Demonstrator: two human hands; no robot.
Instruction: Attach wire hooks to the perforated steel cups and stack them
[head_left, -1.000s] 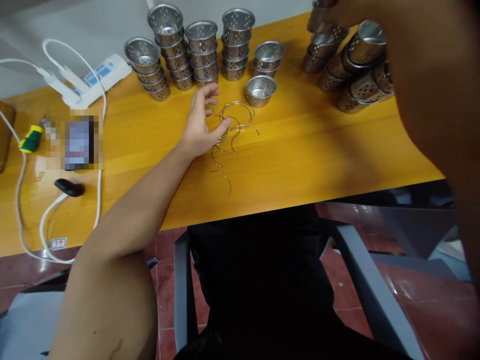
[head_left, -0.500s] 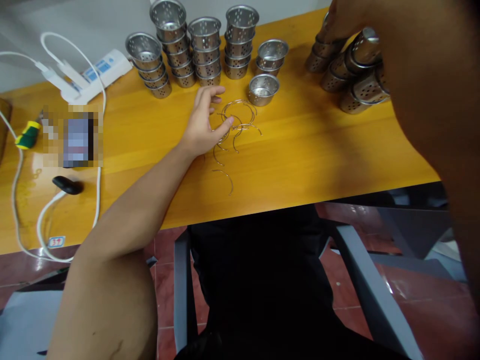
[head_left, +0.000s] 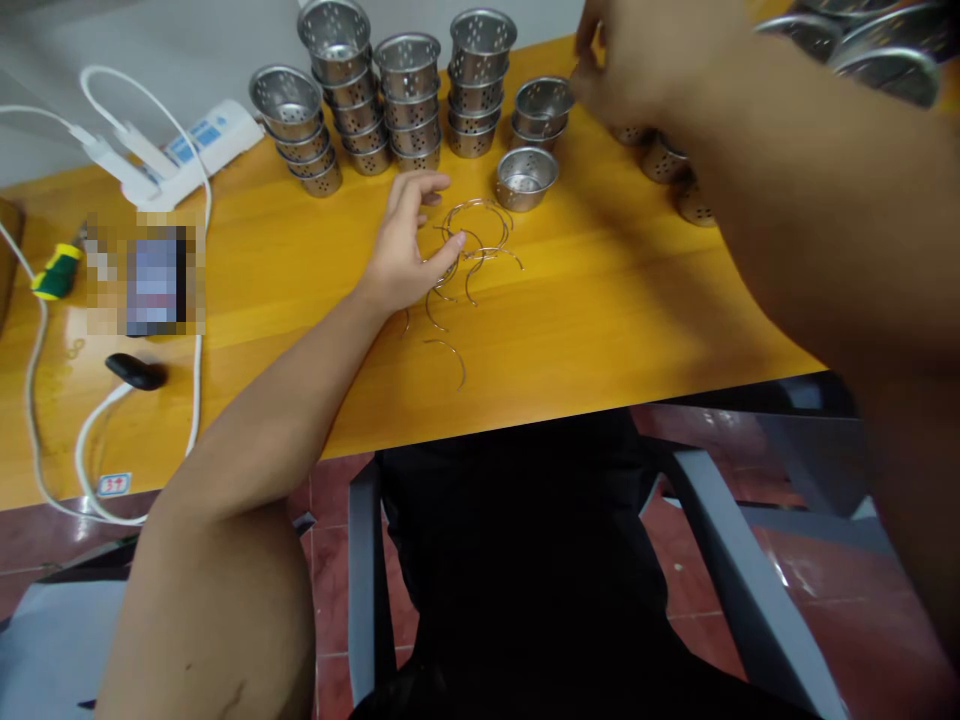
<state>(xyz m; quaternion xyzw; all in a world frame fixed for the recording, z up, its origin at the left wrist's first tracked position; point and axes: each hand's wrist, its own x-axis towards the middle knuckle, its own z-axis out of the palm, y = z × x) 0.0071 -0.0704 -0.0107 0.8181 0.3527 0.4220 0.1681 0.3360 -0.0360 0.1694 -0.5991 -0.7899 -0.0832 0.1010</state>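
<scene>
My left hand (head_left: 405,250) rests on the yellow table (head_left: 615,300), fingers apart, fingertips on a heap of thin wire rings (head_left: 480,235). One loose ring (head_left: 450,355) lies nearer the front edge. My right hand (head_left: 652,60) hovers at the back with fingers curled. It is right beside a short stack of two perforated metal cups (head_left: 541,105), and what it holds, if anything, is hidden. A single cup (head_left: 525,178) stands in front of that stack. Under my right forearm, cups lying on their sides (head_left: 664,160) show only in part.
Several upright stacks of perforated cups (head_left: 409,100) line the back edge. At left are a white power strip (head_left: 187,150), white cables (head_left: 196,380), a green-yellow screwdriver (head_left: 52,275), a small black object (head_left: 135,372) and a pixelated patch (head_left: 146,275). A grey chair frame (head_left: 705,500) is below.
My right hand has swung left from the toppled cups at the far right to the two-cup stack. The left hand has stayed on the wire rings.
</scene>
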